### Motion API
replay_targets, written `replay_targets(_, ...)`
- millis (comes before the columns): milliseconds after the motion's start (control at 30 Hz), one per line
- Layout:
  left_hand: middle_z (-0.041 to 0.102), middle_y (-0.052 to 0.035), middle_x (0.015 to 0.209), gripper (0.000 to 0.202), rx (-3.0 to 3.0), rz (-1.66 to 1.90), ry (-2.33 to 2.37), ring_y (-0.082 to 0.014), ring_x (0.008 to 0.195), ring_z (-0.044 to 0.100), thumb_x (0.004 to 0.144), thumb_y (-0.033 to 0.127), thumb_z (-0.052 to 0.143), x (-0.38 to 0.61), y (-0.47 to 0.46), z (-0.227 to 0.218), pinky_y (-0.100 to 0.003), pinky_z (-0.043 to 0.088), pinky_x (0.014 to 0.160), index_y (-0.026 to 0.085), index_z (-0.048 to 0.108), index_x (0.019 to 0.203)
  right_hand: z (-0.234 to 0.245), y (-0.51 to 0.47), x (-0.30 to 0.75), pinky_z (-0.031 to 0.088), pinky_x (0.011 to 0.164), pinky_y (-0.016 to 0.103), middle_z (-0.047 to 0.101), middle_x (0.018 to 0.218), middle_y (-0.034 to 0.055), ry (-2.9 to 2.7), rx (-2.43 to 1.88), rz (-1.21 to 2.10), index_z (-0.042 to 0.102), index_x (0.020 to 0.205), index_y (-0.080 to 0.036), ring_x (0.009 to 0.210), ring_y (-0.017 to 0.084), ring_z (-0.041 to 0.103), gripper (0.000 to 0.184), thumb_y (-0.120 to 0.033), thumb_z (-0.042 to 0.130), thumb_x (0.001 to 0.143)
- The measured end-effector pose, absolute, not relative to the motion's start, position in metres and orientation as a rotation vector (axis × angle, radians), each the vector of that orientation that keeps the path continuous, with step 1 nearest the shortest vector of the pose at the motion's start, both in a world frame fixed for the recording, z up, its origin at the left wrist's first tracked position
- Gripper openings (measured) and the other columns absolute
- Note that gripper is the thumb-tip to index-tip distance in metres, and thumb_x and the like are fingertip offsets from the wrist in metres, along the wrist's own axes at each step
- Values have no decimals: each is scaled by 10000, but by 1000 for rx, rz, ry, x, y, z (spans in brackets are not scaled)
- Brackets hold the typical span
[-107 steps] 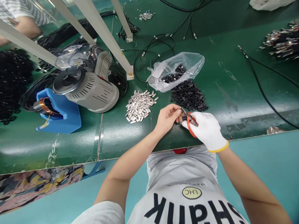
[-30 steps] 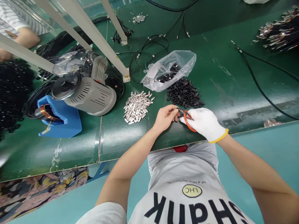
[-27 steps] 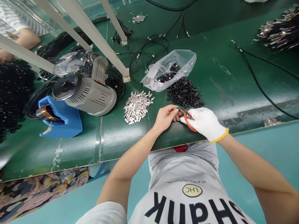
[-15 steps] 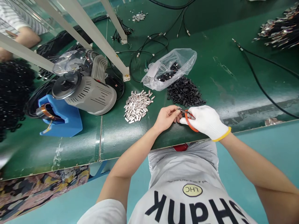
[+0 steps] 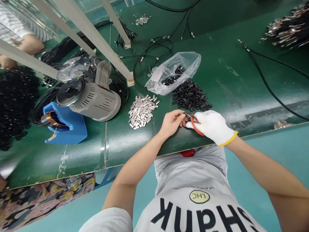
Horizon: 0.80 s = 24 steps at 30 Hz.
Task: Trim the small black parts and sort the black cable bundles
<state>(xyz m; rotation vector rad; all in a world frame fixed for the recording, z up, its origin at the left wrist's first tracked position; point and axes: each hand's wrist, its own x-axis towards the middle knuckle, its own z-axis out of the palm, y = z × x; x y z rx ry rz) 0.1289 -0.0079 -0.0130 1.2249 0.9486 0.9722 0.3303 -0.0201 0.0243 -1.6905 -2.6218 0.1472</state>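
Note:
My right hand (image 5: 210, 126), in a white knit glove with a yellow cuff, is closed around orange-handled pliers (image 5: 196, 126). The jaws of the pliers point left and meet the fingertips of my left hand (image 5: 172, 121). That bare hand is pinched on a small piece at the jaws, too small and covered to name. Just beyond the hands lies a heap of small black plastic parts (image 5: 191, 95), partly under an open clear plastic bag (image 5: 193, 62) with more black parts in it. To the left is a pile of small silver metal connector pieces (image 5: 142, 111).
A grey machine (image 5: 96, 100) and a blue tape dispenser (image 5: 70, 129) stand on the left of the green table (image 5: 130, 145). White posts (image 5: 90, 37) rise behind them. Black cables (image 5: 265, 75) lie at right, with a cable bundle (image 5: 287, 29) beyond. Another person's arm (image 5: 31, 45) is at far left.
The view has shifted slightly. My hands stay together at the pliers with almost no visible movement. The other person's arm at far left has moved a little.

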Motion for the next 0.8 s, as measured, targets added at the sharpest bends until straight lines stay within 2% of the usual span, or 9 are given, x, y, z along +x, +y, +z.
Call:
replay_targets(333,717,-49,792,381,1174,982,941,-100,585,646,895,487,699,130,-4,-10,-220,498,537,123,688,1004,17,-28,327,208,615,330,685,707,104,-2698,-1563,113,643,859,-182,683,243,621,571,-683,400,984)
replay_targets(467,711,-52,793,387,1142,1001,937,-108,583,657,892,490,704,128,-3,-10,-224,495,531,116,681,989,20,-31,327,213,590,318,667,673,63,-2574,-1639,277,604,813,-211,643,214,596,526,-695,452,950)
replay_targets(633,711,-53,792,385,1154,1025,906,-109,587,659,900,484,698,128,-3,-9,-226,496,536,121,684,1028,32,-28,340,250,565,290,654,670,13,-2289,-1779,622,538,734,-226,571,157,540,463,-629,471,953)
replay_targets(800,710,-46,805,370,1203,1057,904,-100,595,657,917,464,683,129,-5,-12,-218,489,539,135,691,1085,33,-30,342,252,580,295,642,653,22,-2310,-1834,524,560,749,-224,587,172,550,463,-639,485,940)
